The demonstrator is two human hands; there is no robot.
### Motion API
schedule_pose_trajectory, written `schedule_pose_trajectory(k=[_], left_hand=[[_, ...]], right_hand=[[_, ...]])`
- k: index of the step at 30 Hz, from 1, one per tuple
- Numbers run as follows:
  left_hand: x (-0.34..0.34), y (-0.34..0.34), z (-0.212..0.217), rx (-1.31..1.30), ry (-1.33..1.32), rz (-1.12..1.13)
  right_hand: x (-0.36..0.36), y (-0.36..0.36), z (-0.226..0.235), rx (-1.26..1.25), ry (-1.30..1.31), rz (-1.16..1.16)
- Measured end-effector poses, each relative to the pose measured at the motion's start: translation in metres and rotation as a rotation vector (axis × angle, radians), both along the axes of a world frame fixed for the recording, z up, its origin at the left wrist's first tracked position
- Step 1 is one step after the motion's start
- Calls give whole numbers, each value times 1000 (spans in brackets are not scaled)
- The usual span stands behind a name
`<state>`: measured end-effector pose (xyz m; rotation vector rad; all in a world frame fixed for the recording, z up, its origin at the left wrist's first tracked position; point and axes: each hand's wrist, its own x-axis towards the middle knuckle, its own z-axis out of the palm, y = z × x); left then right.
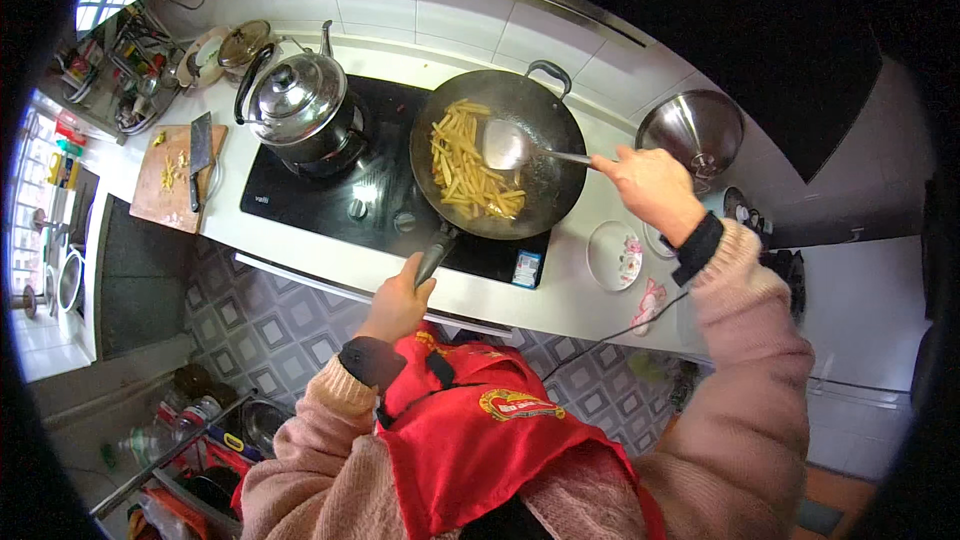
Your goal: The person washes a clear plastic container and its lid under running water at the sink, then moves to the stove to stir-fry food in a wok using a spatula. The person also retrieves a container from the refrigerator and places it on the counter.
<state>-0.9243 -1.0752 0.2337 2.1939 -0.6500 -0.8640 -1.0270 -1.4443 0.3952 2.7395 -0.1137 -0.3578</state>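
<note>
A dark wok (555, 170) sits on the right side of the black gas stove (300, 202). Yellow-brown strips of food, like cut potato, (460, 165) lie in its left half. My left hand (398, 300) is closed around the wok's handle (434, 256) at the near side. From the right, my right hand (655, 185) grips the end of a metal wok spatula (507, 145). The spatula's broad blade rests over the right edge of the food strips. Whether the blade touches the wok's bottom I cannot tell.
A steel kettle (297, 100) stands on the left burner. Farther left, a cleaver (200, 152) lies on a wooden cutting board (160, 185) with yellow scraps. Right of the stove are a white plate (606, 256) and a large steel lid (690, 130). A thin black cord crosses the counter's front edge.
</note>
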Motion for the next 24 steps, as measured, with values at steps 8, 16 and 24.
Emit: schedule_pose_trajectory(k=[8, 16, 24], left_hand=[[-1, 0, 1, -3, 3, 11], [-1, 0, 2, -26, -11, 8], [-1, 1, 1, -14, -9, -7]], right_hand=[[-1, 29, 19, 522, 409, -209], [22, 14, 2, 929, 181, -730], [18, 42, -34, 454, 28, -349]])
